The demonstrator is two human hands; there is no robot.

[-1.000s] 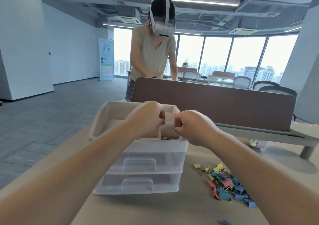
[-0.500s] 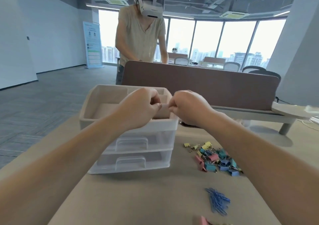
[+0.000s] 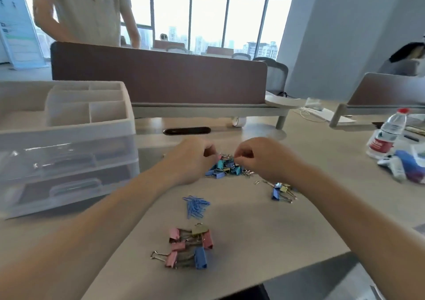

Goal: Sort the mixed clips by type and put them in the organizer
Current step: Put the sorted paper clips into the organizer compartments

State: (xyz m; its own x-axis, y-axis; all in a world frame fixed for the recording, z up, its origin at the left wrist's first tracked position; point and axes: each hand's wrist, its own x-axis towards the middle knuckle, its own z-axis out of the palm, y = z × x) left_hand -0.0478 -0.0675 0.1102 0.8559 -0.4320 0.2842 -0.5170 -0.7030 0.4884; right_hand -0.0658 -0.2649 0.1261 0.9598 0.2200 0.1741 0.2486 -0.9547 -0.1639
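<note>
Lying just right of the white plastic organizer with clear drawers, the heap of blue, teal and pink metal binder clips sits under both curled hands, left hand nearer the organizer, right hand farther; I cannot tell if either pinches a clip.

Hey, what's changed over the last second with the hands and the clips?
Both hands left the top of the organizer and came down to the right: the left hand and right hand now sit with curled fingers at the mixed binder clip pile; whether either grips a clip is unclear. The organizer, blue paper clips and near binder clips stayed put.
</note>
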